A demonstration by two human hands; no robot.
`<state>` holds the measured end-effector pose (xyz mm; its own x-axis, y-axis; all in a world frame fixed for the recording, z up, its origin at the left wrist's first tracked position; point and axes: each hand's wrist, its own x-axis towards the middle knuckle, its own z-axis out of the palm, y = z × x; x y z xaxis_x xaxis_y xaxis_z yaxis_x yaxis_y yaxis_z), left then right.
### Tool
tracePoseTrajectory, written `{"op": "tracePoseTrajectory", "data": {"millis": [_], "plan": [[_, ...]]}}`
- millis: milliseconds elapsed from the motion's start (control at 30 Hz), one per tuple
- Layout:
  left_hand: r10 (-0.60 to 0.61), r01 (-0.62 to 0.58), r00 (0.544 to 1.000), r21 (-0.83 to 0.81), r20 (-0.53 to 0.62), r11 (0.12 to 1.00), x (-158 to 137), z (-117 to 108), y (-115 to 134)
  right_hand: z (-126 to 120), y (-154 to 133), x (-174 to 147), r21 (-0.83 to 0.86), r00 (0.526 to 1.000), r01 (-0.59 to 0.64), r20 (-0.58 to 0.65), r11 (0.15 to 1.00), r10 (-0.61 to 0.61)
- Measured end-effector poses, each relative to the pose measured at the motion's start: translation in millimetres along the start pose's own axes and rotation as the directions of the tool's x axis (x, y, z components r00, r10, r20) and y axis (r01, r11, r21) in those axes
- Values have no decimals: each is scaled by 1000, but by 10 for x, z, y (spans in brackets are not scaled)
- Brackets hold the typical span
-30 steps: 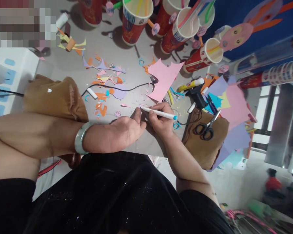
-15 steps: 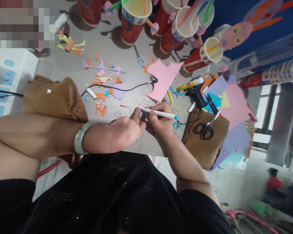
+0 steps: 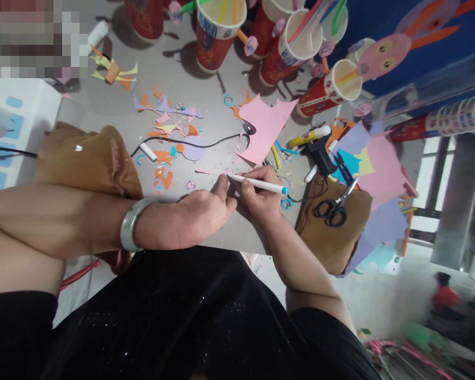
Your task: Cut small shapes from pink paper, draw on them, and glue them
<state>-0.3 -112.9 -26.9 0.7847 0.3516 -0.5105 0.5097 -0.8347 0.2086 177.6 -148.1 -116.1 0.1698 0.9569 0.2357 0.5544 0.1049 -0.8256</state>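
My right hand (image 3: 263, 192) is closed around a white marker with a blue end (image 3: 263, 184). The marker's tip meets a tiny pink paper piece (image 3: 229, 172) on the table. My left hand (image 3: 200, 214), with a pale bangle at the wrist, reaches in from the left. Its index finger points out and its tip rests at the edge of that same piece, while the thumb stays apart. Left of the fingertip lies a small round paper with a drawn heart (image 3: 190, 185). Any mark under the marker tip is too small to read.
Paper scraps (image 3: 164, 177) litter the table (image 3: 142, 113). Farther off lies a pink paper sheet (image 3: 267, 126), with red cups (image 3: 216, 47) holding straws behind. Black scissors (image 3: 334, 208) lie on a brown pouch (image 3: 320, 227) at right. A brown cloth bundle (image 3: 87, 158) and a power strip (image 3: 27, 121) are at left.
The marker's blue end and my right hand have shifted very slightly. My left hand keeps its place at the pink paper piece.
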Motion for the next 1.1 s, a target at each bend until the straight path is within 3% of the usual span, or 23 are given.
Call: {"op": "tracePoseTrajectory", "data": {"millis": [267,467,733,933,1100], "plan": [[-1,1,999,-1,-41,1000,28,60,12,-9,17,3,-74,991,66,-109,995,-74],[1,0,1000,-30,22,1000,37,6,-3,-5,3,7,-112,995,34,-92,993,-44],[-31,28,999,-71,-42,997,25,45,2,-4,-31,-13,-65,999,-15,-51,998,12],[-21,22,999,-44,24,999,45,-6,14,-15,-18,-15,-70,999,3,-42,998,-6],[-18,19,1000,-48,18,999,70,-3,10,40,76,-41,-15,986,78,-149,997,-79]]}}
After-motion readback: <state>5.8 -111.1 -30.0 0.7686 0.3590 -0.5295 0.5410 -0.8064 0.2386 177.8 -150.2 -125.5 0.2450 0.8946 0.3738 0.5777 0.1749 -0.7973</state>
